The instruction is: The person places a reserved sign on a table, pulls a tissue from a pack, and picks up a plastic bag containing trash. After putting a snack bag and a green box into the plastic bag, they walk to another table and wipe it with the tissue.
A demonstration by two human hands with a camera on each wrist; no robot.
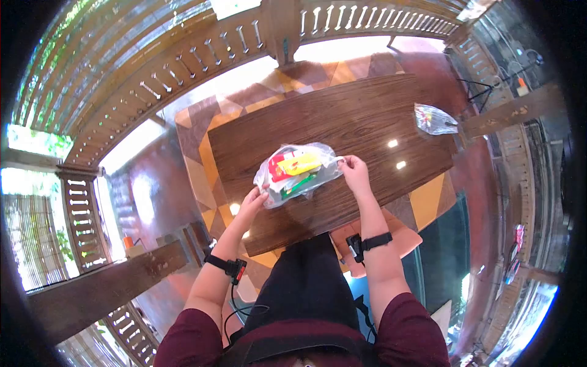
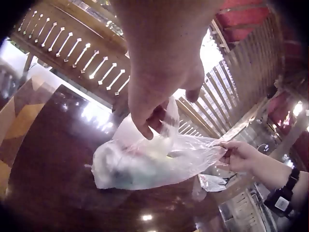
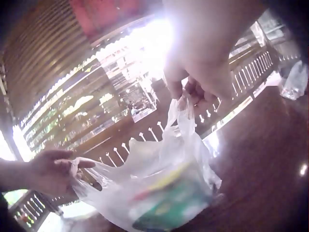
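Note:
A thin, translucent plastic bag (image 1: pixel 325 175) spreads wide between my two hands over the wooden table. Through its top I see a yellow packet (image 1: pixel 299 163), something red (image 1: pixel 276 171) beside it and a green-edged item (image 1: pixel 299 185) lower down. My left hand (image 1: pixel 254 200) pinches the bag's near left side. On the far right side, my right hand (image 1: pixel 354 174) grips a bunched handle between thumb and fingers. In the right wrist view the bag (image 3: pixel 145 198) sags between the hands, its green and yellow contents blurred behind the plastic.
A second clear plastic bag (image 1: pixel 435 120) with packets in it lies at the table's right end. The dark wooden table (image 1: pixel 367 104) extends ahead and to both sides. Behind me stands a pinkish-orange seat (image 1: pixel 397 235). Wooden railings (image 1: pixel 177 70) line the far side.

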